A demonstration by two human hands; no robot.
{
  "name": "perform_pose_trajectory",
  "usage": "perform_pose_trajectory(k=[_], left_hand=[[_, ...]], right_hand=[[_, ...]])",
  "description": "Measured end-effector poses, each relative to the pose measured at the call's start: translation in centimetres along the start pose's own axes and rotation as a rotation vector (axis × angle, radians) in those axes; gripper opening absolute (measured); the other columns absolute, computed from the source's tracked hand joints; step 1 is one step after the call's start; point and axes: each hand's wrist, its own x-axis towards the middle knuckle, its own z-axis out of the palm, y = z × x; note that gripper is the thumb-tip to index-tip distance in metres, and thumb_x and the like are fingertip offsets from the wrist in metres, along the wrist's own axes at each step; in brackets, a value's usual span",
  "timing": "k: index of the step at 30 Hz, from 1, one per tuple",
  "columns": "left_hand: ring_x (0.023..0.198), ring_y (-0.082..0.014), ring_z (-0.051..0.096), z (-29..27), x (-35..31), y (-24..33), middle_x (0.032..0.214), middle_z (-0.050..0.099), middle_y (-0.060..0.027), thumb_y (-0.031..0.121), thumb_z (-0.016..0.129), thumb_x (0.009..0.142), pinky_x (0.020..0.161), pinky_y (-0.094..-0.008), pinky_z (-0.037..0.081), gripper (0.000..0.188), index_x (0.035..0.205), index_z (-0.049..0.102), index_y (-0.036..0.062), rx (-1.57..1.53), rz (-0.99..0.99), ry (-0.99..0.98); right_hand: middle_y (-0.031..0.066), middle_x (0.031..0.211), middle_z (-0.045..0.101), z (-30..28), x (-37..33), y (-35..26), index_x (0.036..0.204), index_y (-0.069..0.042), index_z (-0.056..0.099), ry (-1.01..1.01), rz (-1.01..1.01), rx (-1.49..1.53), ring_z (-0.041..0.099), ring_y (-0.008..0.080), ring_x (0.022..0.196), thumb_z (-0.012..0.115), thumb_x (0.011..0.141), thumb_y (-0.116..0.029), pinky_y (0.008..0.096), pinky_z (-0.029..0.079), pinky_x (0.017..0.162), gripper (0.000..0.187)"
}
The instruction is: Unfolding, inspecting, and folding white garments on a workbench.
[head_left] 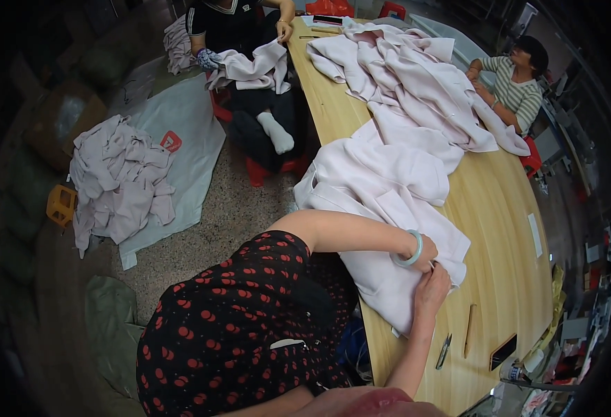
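Note:
A pale pink garment lies over the left edge of the wooden table, its cloth in loose folds. My left hand, with a light green bangle at the wrist, is closed on the garment near its right side. Just below it, my right hand pinches the same cloth, the two hands nearly touching. Whatever small detail sits between the fingertips is too small to make out. Beyond my hands, more pale pink garments are heaped along the table.
On the table lie a small cutter, a thin wooden stick, a phone and a white strip. One person handles pink cloth at far left; another sits at far right. A garment pile covers a floor sheet.

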Motion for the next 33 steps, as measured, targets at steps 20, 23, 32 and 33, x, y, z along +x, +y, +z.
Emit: perform_pose_trajectory(k=[20,23,32,33], left_hand=[[0.087,-0.0317,0.059,3.4,0.2,-0.5,0.09,0.061,-0.0182,0.022,0.057,0.08,0.08,-0.0383,0.047,0.023,0.085,0.062,0.0004,0.113,0.073,0.323],[0.087,-0.033,0.059,3.3,0.1,0.0,0.088,0.062,-0.019,0.019,0.058,0.078,0.08,-0.0398,0.047,0.021,0.084,0.062,-0.0001,0.106,0.099,0.319],[0.087,-0.0351,0.061,3.2,-0.7,-0.8,0.088,0.063,-0.0214,0.013,0.052,0.079,0.078,-0.0429,0.048,0.016,0.082,0.061,0.0009,0.082,0.096,0.331],[0.085,-0.035,0.06,3.0,-0.4,-0.9,0.086,0.062,-0.021,0.012,0.051,0.079,0.077,-0.0427,0.048,0.015,0.081,0.06,0.0013,0.107,0.103,0.334]], right_hand=[[0.0164,0.081,0.055,1.2,0.4,0.5,0.081,0.0,0.052,0.002,-0.04,-0.099,0.052,0.0333,0.078,0.053,0.085,-0.008,0.0432,0.04,0.072,0.008],[0.0172,0.08,0.055,1.1,-0.1,0.7,0.081,0.0,0.052,0.006,-0.016,-0.104,0.052,0.0343,0.078,0.053,0.084,-0.007,0.0442,0.039,0.071,0.008],[0.0201,0.08,0.056,1.1,0.0,0.8,0.085,0.001,0.054,-0.03,-0.001,0.076,0.052,0.0375,0.081,0.049,0.079,-0.002,0.0464,0.039,0.072,0.008],[0.0216,0.082,0.056,1.0,0.3,1.1,0.086,0.001,0.054,-0.031,0.012,0.098,0.053,0.0387,0.081,0.049,0.081,-0.003,0.047,0.04,0.072,0.008]])
